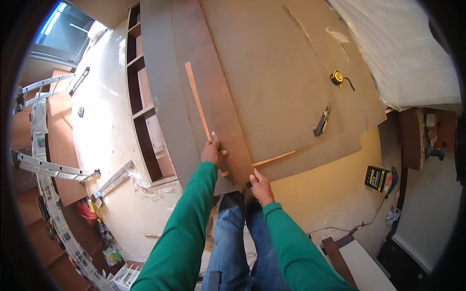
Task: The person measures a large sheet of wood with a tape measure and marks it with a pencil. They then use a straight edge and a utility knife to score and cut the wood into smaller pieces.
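Note:
A long reddish-brown board strip (221,82) runs away from me over larger brown sheets (272,63). My left hand (212,152) rests at its left edge, fingers spread, beside a narrow orange-brown strip (196,97). Close to the board's near end, my right hand (262,188) is closed, with a small dark bit showing at its fingertips; what it grips is mostly hidden. Another thin strip (274,158) lies just beyond that hand. Farther right on the sheets are a utility knife (322,121) and a yellow-and-black tape measure (336,77).
Left of the sheets lies a dark frame (141,114) with several compartments. An aluminium ladder (53,170) lies farther left. Clear plastic sheeting (403,58) covers something at far right. A black-and-yellow box (377,179) and a cable (352,229) are on the floor at right.

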### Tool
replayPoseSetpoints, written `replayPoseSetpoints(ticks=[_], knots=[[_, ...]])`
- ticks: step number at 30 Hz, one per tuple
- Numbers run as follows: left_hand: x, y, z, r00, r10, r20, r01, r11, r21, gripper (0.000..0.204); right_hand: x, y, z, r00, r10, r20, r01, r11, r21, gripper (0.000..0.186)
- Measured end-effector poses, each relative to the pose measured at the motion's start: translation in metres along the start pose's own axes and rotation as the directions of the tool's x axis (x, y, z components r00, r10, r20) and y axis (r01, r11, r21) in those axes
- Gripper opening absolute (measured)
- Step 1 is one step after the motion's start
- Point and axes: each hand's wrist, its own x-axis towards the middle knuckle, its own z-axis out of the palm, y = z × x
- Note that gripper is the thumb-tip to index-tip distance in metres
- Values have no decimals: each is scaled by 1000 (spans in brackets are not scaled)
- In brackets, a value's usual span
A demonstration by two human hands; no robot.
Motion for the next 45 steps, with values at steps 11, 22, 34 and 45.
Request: replayPoseSetpoints(ticks=[11,22,34,45], knots=[[-11,15,-11,995,-95,42,95,995,21,95,18,-74,23,946,125,-298,-239,891,-385,47],[119,69,-102,860,-33,-509,-33,992,-119,90,28,-102,25,890,334,-311,-436,824,-361,38],[250,136,-137,779,-404,-479,394,910,-126,132,31,-102,22,860,409,-304,-506,758,-411,41],[259,144,-137,787,-405,-464,422,904,-74,106,27,-86,23,902,297,-312,-414,800,-435,39]])
